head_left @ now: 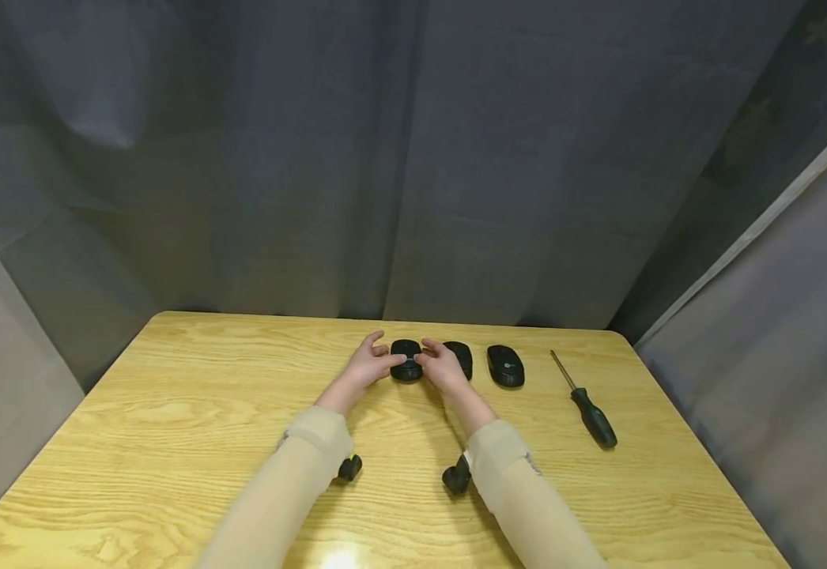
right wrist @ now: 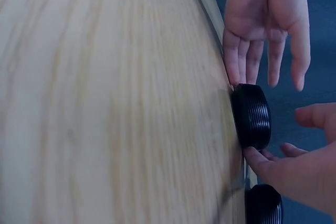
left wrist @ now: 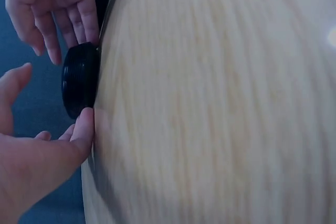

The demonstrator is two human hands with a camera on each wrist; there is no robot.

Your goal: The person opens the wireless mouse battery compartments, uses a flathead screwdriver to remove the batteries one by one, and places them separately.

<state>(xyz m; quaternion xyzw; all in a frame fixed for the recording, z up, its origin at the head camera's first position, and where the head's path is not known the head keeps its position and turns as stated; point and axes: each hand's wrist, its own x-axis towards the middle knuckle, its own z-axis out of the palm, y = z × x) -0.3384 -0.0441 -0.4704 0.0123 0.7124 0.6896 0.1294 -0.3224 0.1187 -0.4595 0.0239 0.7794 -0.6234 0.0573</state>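
Note:
A black computer mouse [head_left: 406, 371] lies near the table's far edge, between my two hands. From its left side my left hand [head_left: 367, 367] touches it with straight fingertips, thumb lifted away. On the opposite side my right hand [head_left: 445, 370] has its extended fingertips against the mouse. Both wrist views show the mouse [left wrist: 80, 82] flanked by the fingertips, which do not curl round it. Just right of my right hand sits a second black mouse [head_left: 462, 356], partly covered by that hand. A third black mouse [head_left: 506, 366] with a small pale logo stands farther right.
A screwdriver [head_left: 594, 417] with a dark green handle lies at the right, its shaft pointing away. The light wood table [head_left: 171, 442] ends at a dark grey curtain [head_left: 278, 174]. Lighter panels flank the table on both sides.

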